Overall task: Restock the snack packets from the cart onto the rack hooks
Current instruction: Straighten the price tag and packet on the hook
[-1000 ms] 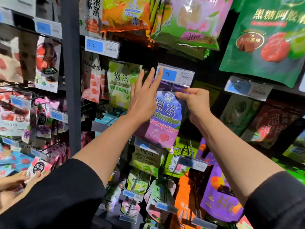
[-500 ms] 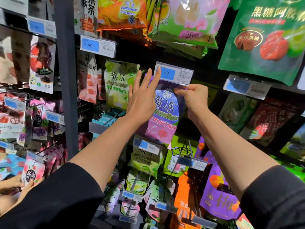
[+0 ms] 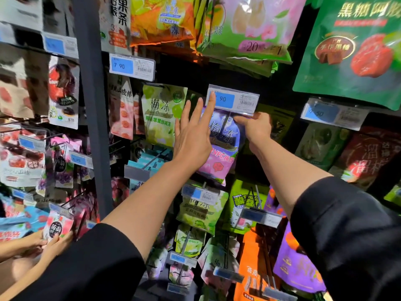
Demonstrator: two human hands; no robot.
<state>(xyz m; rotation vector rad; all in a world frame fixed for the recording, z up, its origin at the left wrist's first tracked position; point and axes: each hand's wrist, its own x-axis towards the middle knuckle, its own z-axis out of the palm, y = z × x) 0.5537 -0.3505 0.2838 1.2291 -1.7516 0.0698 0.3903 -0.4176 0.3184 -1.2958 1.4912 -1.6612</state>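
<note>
Mid-hang on the purple packet (image 3: 225, 146). I'm at the rack's middle row, on the hook behind the price tag (image 3: 233, 100) reading "90".

Right hand (image 3: 255, 127): fingers curled, pinching the packet's top right edge just under the tag. Left hand (image 3: 193, 135): fingers straight and spread, palm flat against the packet's left side, longest fingertip touching the tag's left end. It grips nothing, just steadies.

The packet hangs roughly upright, its top tucked under the tag, its bottom above the green packet (image 3: 200, 210) one row down. I can't tell whether the hang hole is on the hook: tag and fingers hide it.

Neighbours: light green packet (image 3: 163, 114) just to the left, on its own hook under the "7 90" tag (image 3: 132, 66). The dark upright post (image 3: 92, 105) splits this bay from the one nearer the rack's left edge. At the lower left corner another person's hands (image 3: 51, 243) hold a small pink packet (image 3: 57, 227). The cart is out of view.

My read: this is the seating step, one packet, nearly done.

Next move needs:
- push the packet top back along the hook, right hand guiding and left palm keeping it flat
- check it hangs free before letting go
- then back to the cart for the next one

Risk: if the hole misses the hook, it drops onto the rows below.
</note>
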